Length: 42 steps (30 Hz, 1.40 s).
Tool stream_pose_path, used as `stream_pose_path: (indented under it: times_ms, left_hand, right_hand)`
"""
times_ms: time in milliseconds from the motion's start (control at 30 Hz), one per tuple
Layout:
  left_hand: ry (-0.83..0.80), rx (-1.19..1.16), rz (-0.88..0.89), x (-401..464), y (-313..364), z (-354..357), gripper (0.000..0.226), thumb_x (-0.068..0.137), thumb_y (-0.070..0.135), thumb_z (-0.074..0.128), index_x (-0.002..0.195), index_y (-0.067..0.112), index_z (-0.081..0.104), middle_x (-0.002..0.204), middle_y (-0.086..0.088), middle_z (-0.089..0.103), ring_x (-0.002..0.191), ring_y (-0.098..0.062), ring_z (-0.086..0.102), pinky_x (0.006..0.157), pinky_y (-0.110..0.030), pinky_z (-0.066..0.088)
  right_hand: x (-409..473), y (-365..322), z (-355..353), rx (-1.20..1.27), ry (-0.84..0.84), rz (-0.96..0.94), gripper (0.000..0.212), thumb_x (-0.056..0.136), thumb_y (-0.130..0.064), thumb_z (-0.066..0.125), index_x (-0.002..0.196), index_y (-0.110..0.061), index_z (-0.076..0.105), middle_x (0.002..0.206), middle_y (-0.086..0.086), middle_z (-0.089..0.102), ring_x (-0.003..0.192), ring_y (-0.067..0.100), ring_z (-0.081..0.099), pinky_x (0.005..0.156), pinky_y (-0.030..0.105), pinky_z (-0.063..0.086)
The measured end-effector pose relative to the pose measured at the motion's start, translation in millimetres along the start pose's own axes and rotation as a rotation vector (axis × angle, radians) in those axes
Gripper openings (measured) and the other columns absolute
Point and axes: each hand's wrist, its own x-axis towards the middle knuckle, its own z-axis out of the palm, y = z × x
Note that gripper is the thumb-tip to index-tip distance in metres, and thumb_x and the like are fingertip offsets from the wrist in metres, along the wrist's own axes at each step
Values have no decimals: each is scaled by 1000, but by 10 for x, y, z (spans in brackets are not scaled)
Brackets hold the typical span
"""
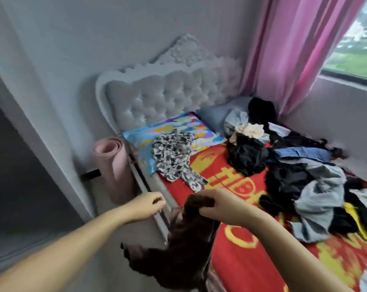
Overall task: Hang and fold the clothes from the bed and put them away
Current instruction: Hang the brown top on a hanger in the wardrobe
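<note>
Red bedspread (237,268) with big yellow characters I can't read, bare near its edge. My right hand (220,205) pinches a brown garment (184,249) hanging over that edge; left hand (145,204) is closed, on what I can't tell. Clothes pile (304,175) sits right.

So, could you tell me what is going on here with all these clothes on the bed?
A person stands at the side of the bed, holding up a dark brown fuzzy garment bunched in the right hand. The left hand is closed beside it, pinching something small I cannot identify. A black-and-white patterned garment lies by the colourful pillow, and a big heap of dark and grey clothes waits unsorted on the red and yellow bedspread.
</note>
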Motion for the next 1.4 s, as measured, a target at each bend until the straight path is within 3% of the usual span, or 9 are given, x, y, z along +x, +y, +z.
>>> stream_pose_path:
  times_ms: [133, 233, 333, 500, 733, 867, 1033, 1200, 1400]
  left_hand:
    - [395, -404, 34, -440, -150, -694, 20, 98, 6, 46, 106, 8, 65, 99, 2, 66, 90, -4, 59, 85, -18, 45]
    - [440, -515, 92, -726, -261, -1001, 23, 96, -5, 45, 110, 1, 62, 95, 5, 63, 81, 13, 56, 80, -7, 40]
    - [432, -645, 82, -927, -523, -1212, 18, 96, 1, 49, 109, -4, 61, 95, -7, 62, 89, -5, 57, 83, -20, 44]
    - [329, -645, -13, -1019, -1035, -1542, 20, 101, 13, 45, 100, 19, 64, 75, 8, 61, 67, -7, 55, 65, -22, 44]
    - [448, -324, -441, -860, -1781, -1742, 39, 95, 40, 49, 61, 22, 52, 51, 13, 53, 49, -1, 47, 51, -17, 37]
    - [971, -1035, -615, -1038, -2130, -2045, 31, 99, 7, 41, 78, 14, 62, 60, -3, 65, 50, -13, 64, 48, -23, 54]
    - [1330, -1859, -477, -1529, -2616, -2675, 23, 100, 1, 34, 89, 1, 54, 91, -19, 62, 101, -31, 56, 86, -47, 45]
    - [1199, -1838, -506, -1668, -3032, -3211, 16, 94, 6, 45, 84, 10, 58, 64, -9, 68, 74, -23, 61, 68, -36, 50]
    - [721, -1091, -623, -1891, -3691, -3974, 21, 86, -1, 59, 93, 17, 68, 84, -6, 67, 71, -15, 64, 51, -25, 52]
  right_hand:
    - [758, -832, -124, -194, -151, -336, 23, 78, -3, 59, 97, -14, 67, 86, -6, 59, 78, 5, 50, 68, 13, 33]
    - [1253, -1339, -172, -186, -193, -565, 27, 72, 12, 55, 92, -2, 67, 84, -6, 51, 81, 3, 43, 75, 7, 32]
    - [1723, -1702, -216, -83, -178, -636, 29, 73, 17, 50, 91, 0, 66, 89, -4, 56, 88, 10, 52, 85, 18, 42]
    - [2481, -2144, -243, 267, -313, -727, 48, 71, 22, 43, 82, -18, 67, 94, 18, 66, 93, 31, 63, 88, 39, 48]
    - [3508, -2646, -182, 617, -460, -794, 29, 74, 7, 50, 79, -15, 69, 75, 2, 65, 71, 11, 60, 66, 18, 48]
    - [3932, -2948, -47, 548, -565, -885, 18, 74, 11, 55, 83, -1, 64, 75, 5, 66, 72, 13, 62, 68, 20, 49]
    - [4373, -3172, 209, 138, -551, -905, 46, 68, 29, 35, 73, -8, 61, 70, 1, 60, 71, 8, 55, 71, 23, 42]
    - [4866, -3426, 508, -410, -331, -964, 42, 59, 12, 41, 56, -30, 37, 55, -10, 44, 62, 8, 41, 63, 20, 34]
    - [5403, -4041, 588, -745, 6, -1038, 26, 71, -4, 42, 73, -29, 50, 82, -9, 49, 89, 15, 52, 101, 24, 24]
